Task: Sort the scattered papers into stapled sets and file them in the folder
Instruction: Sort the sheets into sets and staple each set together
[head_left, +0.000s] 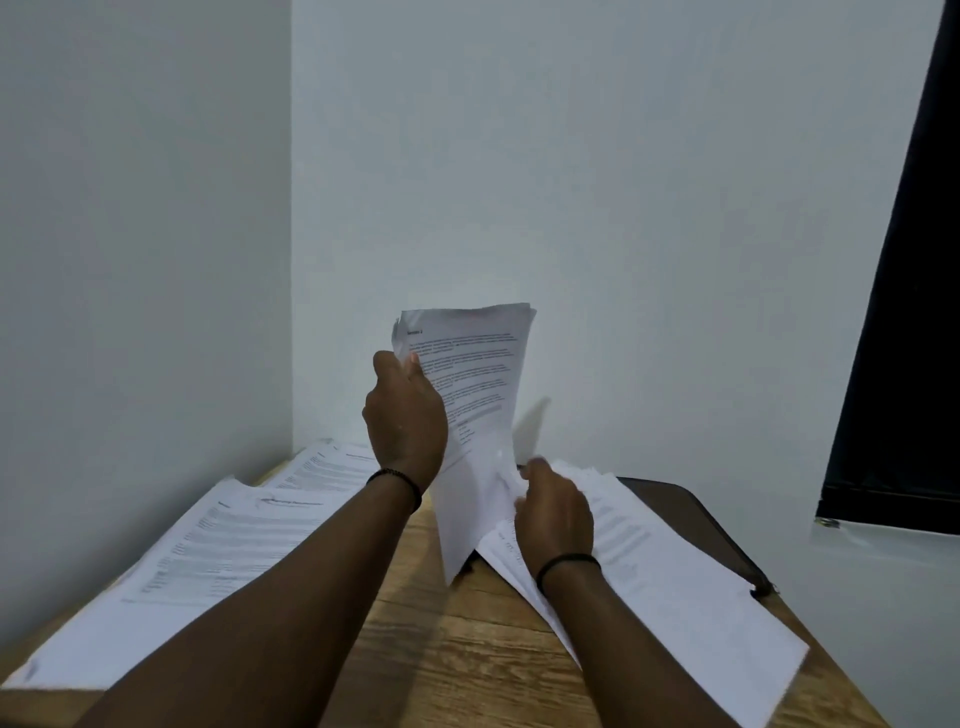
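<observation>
While the wooden bench carries everything, it's mostly covered: one wide spread of printed papers along the left side, running back toward the wall corner, and a second loose stack on the right. That right stack lies partly on a dark folder, whose far edge and right corner show beyond the sheets.

Held set: a few sheets standing near upright over bench centre, long axis vertical, bottom corner just above or on the wood, can't tell which. Printed face toward the camera.

Left hand has its fingers curled round the set's upper left edge, thumb on the front face. Right hand is lower, at the set's bottom right edge, fingers curled; blurred, so whether it pinches the held set or the top sheets of the right stack, can't tell.

Key relation: folder sits right of and behind the held set, right hand nearer to it. No stapler in view. My read: still at collating/squaring, stapling and filing not yet done.
</observation>
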